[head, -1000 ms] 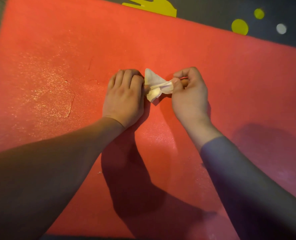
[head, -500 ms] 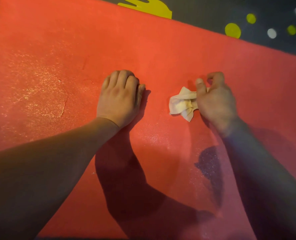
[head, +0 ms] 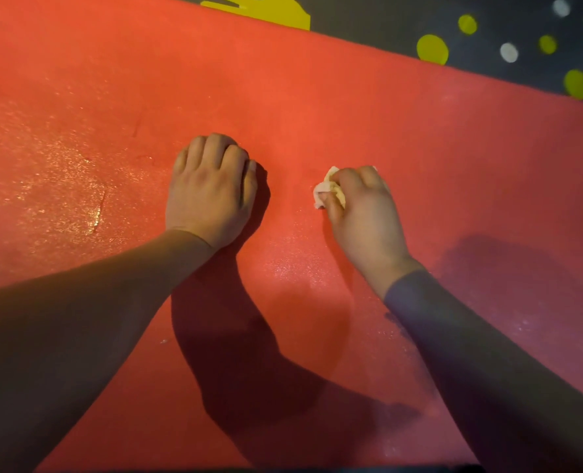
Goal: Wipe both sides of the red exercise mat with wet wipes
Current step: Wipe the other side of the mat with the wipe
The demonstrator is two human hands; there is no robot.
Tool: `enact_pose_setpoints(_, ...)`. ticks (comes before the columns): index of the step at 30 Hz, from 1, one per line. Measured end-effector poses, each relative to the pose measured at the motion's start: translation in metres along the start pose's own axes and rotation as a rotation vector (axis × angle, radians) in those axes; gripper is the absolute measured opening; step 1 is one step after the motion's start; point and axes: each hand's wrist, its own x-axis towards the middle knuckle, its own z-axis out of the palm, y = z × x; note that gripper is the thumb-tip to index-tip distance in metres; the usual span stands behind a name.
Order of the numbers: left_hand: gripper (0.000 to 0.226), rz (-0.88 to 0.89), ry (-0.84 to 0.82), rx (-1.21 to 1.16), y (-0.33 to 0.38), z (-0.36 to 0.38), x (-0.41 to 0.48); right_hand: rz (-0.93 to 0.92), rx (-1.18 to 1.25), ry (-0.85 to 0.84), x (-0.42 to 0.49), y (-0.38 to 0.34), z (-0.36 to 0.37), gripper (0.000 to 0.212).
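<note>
We see a red, finely textured foam exercise mat (head: 317,97) lying flat and filling nearly the whole view, its far edge running against a dark grey floor (head: 385,15) painted with yellow and white round dots (head: 432,49). Our left hand (head: 211,192) rests on the middle of the mat with its fingers curled under and nothing visible in it, the knuckles up and the bare forearm reaching back toward us. Just to its right, apart from it, our right hand (head: 365,213) grips a crumpled white wet wipe (head: 327,189), fingers and thumb bunched round it so that only a wad shows at the left of the hand, down against the mat's surface. A dark grey sleeve (head: 488,353) covers the right forearm. Far to the left, a glistening wet patch (head: 61,186) shines on the red surface.
</note>
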Motion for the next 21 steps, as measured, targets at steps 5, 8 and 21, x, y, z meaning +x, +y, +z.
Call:
enact_pose_setpoints(5, 0.028, -0.012, -0.01, 0.002, 0.001, -0.001, -0.001, -0.114, 0.126, -0.041, 0.0, -0.011, 0.002, 0.026)
enact_pose_setpoints(8, 0.027, -0.009, 0.006, 0.003, 0.002, 0.0, -0.001, -0.432, 0.116, -0.201, -0.013, -0.014, -0.003, 0.023)
enact_pose_setpoints(21, 0.025, -0.007, -0.041, 0.028, 0.002, -0.001, 0.002, -0.39, 0.032, 0.0, 0.085, -0.023, 0.015, 0.026)
